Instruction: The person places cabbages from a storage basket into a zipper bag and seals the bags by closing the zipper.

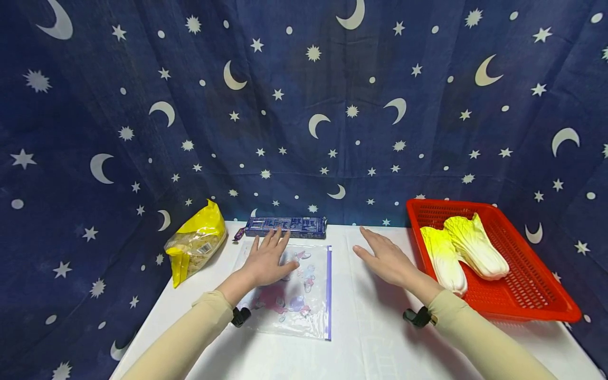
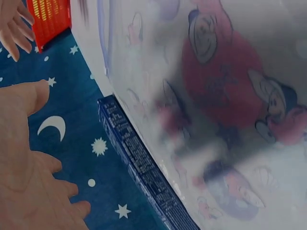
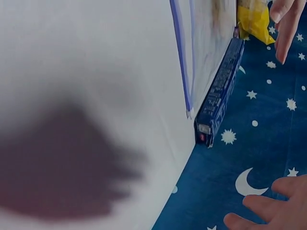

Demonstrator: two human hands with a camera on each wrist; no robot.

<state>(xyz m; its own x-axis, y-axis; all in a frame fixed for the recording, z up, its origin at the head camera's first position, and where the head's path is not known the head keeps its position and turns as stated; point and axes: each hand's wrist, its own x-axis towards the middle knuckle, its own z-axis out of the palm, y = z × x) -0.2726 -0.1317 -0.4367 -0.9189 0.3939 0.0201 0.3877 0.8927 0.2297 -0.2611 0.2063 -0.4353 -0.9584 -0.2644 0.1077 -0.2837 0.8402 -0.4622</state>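
My left hand (image 1: pixel 267 264) hovers over a clear zip bag (image 1: pixel 304 322) printed with pink and purple cartoon figures, fingers straight and apart. Nothing is in it. A purple zip strip runs down the bag's right edge. Right of the bag, my right hand (image 1: pixel 387 258) is held above the white table with fingers extended, also holding nothing. Just beyond the left fingertips lies a long dark blue package (image 1: pixel 304 227), seen along the table's edge in the left wrist view. A small purple wrapped candy (image 1: pixel 239 234) sits at the package's left end.
A yellow bag of food with a clear window (image 1: pixel 199 245) leans at the back left. On the right, a red plastic basket (image 1: pixel 527 285) contains two napa cabbages (image 1: pixel 477 248). A dark blue curtain with moons and stars (image 1: pixel 285 132) hangs behind the white table (image 1: pixel 351 348).
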